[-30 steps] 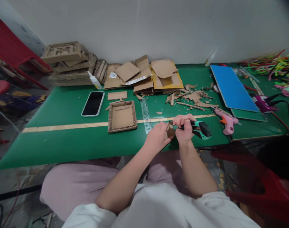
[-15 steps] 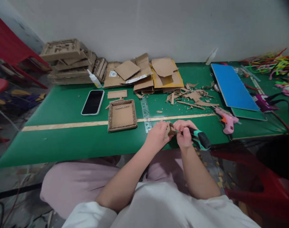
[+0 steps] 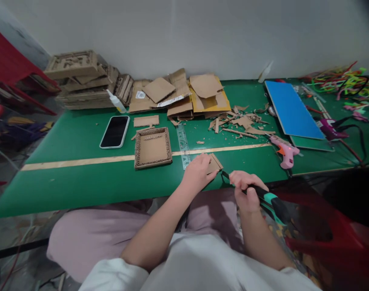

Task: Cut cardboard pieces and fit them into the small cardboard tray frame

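Note:
My left hand (image 3: 198, 173) grips a small piece of cardboard (image 3: 215, 162) near the table's front edge, its fingers over the piece and the thumb at the near side. The cardboard has a raised strip along its right end. My right hand (image 3: 246, 186) is closed around shears (image 3: 270, 199) with black and teal handles. Their dark tip points left, close to the cardboard's near right corner; whether it touches I cannot tell. A clear plastic ruler (image 3: 183, 147) lies just beyond my left hand. Left of it rests a shallow square cardboard tray (image 3: 136, 155) with layered corrugated walls.
A phone (image 3: 114, 132) lies on the green table (image 3: 81, 178). Behind are a glue bottle (image 3: 117, 101), stacked cardboard frames (image 3: 84, 91), and flattened cardboard (image 3: 180, 91). Cardboard scraps (image 3: 246, 122), a pink glue gun (image 3: 285, 151) with a cord and a blue board (image 3: 296, 111) are farther right.
My right hand has drawn the shears back toward me and to the right, away from the cardboard. The strip end of the cardboard now shows. My left hand stays on the piece.

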A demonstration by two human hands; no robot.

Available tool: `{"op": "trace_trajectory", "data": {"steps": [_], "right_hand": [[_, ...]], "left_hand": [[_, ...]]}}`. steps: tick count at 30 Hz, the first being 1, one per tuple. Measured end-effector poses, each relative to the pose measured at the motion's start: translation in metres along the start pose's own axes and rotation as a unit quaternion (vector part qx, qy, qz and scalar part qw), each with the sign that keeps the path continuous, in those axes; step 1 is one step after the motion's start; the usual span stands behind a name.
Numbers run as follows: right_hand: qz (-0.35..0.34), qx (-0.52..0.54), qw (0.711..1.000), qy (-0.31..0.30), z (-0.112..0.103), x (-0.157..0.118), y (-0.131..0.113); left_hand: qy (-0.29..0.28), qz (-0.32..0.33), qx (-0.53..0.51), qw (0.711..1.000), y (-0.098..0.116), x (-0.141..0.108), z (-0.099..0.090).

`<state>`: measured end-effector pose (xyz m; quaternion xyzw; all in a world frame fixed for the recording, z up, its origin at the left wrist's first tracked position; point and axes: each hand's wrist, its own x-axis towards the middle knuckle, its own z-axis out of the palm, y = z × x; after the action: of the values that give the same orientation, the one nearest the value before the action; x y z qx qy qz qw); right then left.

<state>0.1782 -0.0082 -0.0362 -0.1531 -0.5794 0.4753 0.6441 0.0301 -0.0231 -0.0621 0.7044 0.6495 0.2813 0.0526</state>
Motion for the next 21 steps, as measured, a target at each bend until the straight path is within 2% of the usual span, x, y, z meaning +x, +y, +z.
{"op": "trace_trajectory", "data": {"steps": [6,9,14,18,21], "right_hand": [[-0.014,0.04,0.997,0.064,-0.013,0.011,-0.005],[-0.017,0.047,0.994,0.094,-0.023,0.017,-0.007],[-0.013,0.024,0.991,0.129,-0.031,0.019,-0.006],[0.004,0.016,0.989,0.148,-0.032,0.02,-0.007],[0.008,0.023,0.989,0.149,-0.033,0.02,-0.008]], "left_hand": [[-0.014,0.052,0.052,0.997,-0.001,0.001,-0.01],[-0.056,0.112,0.105,0.987,-0.008,0.005,-0.023],[-0.109,0.204,0.124,0.965,-0.02,0.015,-0.051],[-0.071,0.24,0.099,0.963,-0.027,0.013,-0.059],[-0.034,0.19,0.076,0.978,-0.033,0.005,-0.055]]}}
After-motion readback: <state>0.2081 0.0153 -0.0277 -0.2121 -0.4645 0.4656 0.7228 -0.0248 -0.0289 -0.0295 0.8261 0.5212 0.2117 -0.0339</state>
